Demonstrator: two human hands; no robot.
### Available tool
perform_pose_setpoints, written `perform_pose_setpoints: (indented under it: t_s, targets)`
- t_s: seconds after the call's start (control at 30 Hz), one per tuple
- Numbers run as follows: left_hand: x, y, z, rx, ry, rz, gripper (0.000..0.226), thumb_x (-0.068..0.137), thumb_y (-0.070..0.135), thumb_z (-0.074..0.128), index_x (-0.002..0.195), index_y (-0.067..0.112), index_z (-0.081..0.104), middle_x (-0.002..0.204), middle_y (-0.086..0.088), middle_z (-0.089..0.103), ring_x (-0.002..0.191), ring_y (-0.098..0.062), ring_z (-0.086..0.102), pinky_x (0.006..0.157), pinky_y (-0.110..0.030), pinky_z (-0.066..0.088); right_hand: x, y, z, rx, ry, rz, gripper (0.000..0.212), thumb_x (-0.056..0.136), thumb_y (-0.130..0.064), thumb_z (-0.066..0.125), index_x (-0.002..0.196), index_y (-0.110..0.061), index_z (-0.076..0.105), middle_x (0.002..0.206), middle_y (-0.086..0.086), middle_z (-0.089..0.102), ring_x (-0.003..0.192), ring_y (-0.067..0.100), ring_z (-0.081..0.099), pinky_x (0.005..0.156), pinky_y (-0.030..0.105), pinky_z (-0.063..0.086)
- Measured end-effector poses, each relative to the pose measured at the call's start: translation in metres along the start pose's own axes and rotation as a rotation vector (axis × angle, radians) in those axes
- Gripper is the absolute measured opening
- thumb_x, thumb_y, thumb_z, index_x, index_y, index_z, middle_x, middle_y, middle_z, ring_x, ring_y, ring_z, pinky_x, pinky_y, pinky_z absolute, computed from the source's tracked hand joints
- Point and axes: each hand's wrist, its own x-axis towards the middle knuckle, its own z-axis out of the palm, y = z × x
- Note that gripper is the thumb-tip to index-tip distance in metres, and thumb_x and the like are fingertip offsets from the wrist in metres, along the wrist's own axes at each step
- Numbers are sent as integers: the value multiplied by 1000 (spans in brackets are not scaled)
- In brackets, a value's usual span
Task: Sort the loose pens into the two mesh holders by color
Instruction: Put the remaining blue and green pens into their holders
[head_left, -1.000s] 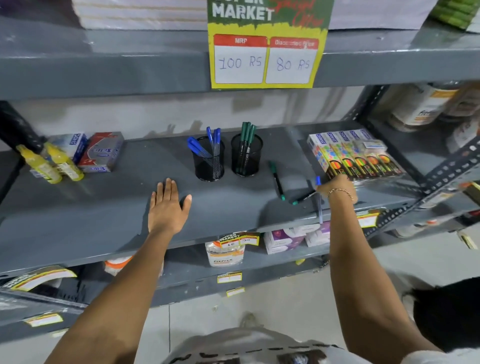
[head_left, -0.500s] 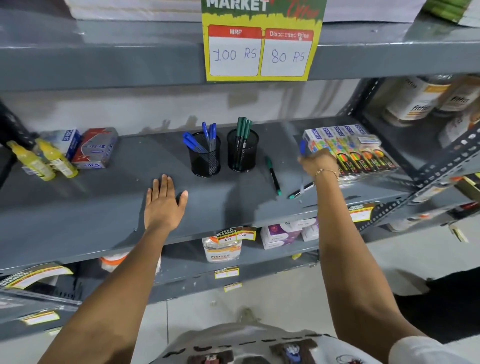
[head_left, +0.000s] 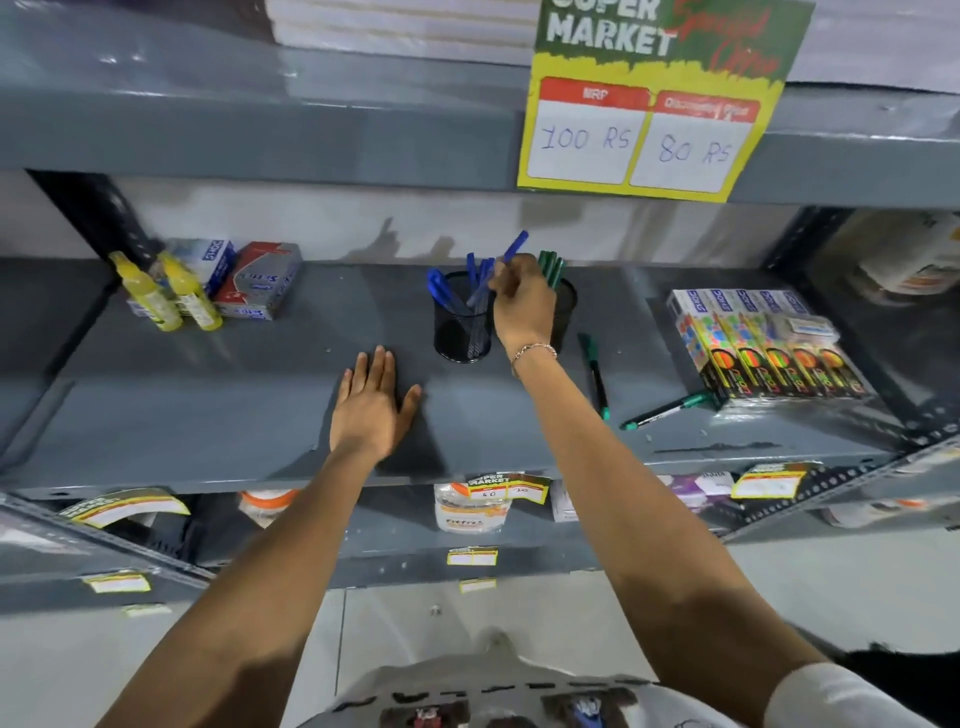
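Two black mesh holders stand mid-shelf. The left holder (head_left: 460, 332) has several blue pens in it. The right holder (head_left: 566, 306) has green pens (head_left: 550, 267) and is mostly hidden behind my right hand (head_left: 522, 306). That hand is closed on a blue pen (head_left: 516, 245), tilted, directly above the left holder's rim. My left hand (head_left: 371, 410) lies flat and open on the grey shelf (head_left: 208, 395), in front of the holders. Two green pens lie loose on the shelf to the right: one (head_left: 594, 374) beside the right holder, one (head_left: 667, 410) nearer the front edge.
Boxes of coloured markers (head_left: 763, 348) sit at the shelf's right. Two yellow bottles (head_left: 166, 293) and small boxes (head_left: 260, 280) stand at the left. A price sign (head_left: 644, 140) hangs from the upper shelf. Lower shelves hold more goods.
My right hand picked up the blue pen from the shelf's right side and carried it left and up to the left holder. My left hand stayed flat on the shelf.
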Motion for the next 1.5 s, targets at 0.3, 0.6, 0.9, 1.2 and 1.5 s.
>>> perform_pose_setpoints:
  t_s: [0.3, 0.6, 0.9, 1.2, 1.5]
  targets:
    - [4, -1, 4, 54, -34, -15, 71, 98, 53, 19, 153, 8, 9, 163, -6, 6, 150, -24, 0, 122, -39, 2, 8, 21, -23, -125, 41, 40, 16, 93, -19, 57, 103, -10, 65, 100, 11, 72, 93, 29, 67, 78, 30, 50]
    - [3, 0, 4, 52, -41, -24, 72, 98, 53, 19, 153, 8, 6, 163, -6, 4, 150, -24, -1, 122, -39, 0, 17, 86, -96, -504, -30, 536, 27, 87, -25, 60, 106, -6, 67, 113, 16, 67, 105, 35, 63, 83, 39, 51]
    - [3, 0, 3, 39, -33, -19, 72, 99, 53, 21, 154, 9, 8, 164, -5, 4, 150, -23, -2, 122, -38, 0, 5, 95, -86, -641, -68, 575, 29, 84, -19, 69, 108, -3, 63, 112, 16, 66, 104, 34, 63, 77, 37, 52]
    - [3, -1, 4, 40, -24, -13, 72, 98, 54, 20, 154, 10, 9, 163, -5, 5, 150, -24, -1, 122, -38, 1, 46, 51, -101, -53, 385, 225, 22, 96, -13, 49, 105, 6, 58, 96, 19, 67, 90, 28, 61, 78, 31, 46]
    - [3, -2, 4, 47, -22, -16, 72, 98, 54, 19, 154, 10, 10, 163, -5, 5, 150, -24, -1, 122, -38, 0, 57, 31, -78, -13, 155, 69, 7, 93, -4, 47, 90, -10, 50, 81, 9, 65, 83, 30, 63, 79, 39, 51]
